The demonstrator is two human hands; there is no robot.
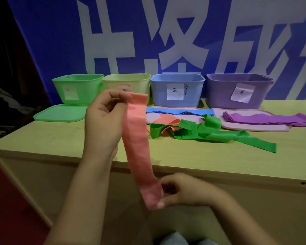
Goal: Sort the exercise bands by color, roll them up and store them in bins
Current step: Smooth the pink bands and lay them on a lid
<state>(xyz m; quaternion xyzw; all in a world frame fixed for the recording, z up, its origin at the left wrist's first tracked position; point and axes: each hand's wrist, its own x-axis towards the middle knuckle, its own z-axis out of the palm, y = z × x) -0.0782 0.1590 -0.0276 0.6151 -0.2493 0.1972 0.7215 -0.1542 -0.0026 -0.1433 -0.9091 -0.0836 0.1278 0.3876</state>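
Observation:
A pink band (139,145) hangs stretched between my hands in front of the table edge. My left hand (104,117) pinches its top end, raised before the yellow bin (140,82). My right hand (184,190) pinches its bottom end, low and near me. On the table lie tangled green bands (210,134), another pink band (164,122) partly under them, a blue band (180,111) and folded purple bands (265,119). Behind stand a green bin (78,89), a blue bin (177,91) and a purple bin (238,91).
A green lid (60,114) lies flat before the green bin. Two pale pink lids (254,127) lie under the bands. The wooden table (51,137) has its front edge close to me. A blue banner (51,41) hangs behind the bins.

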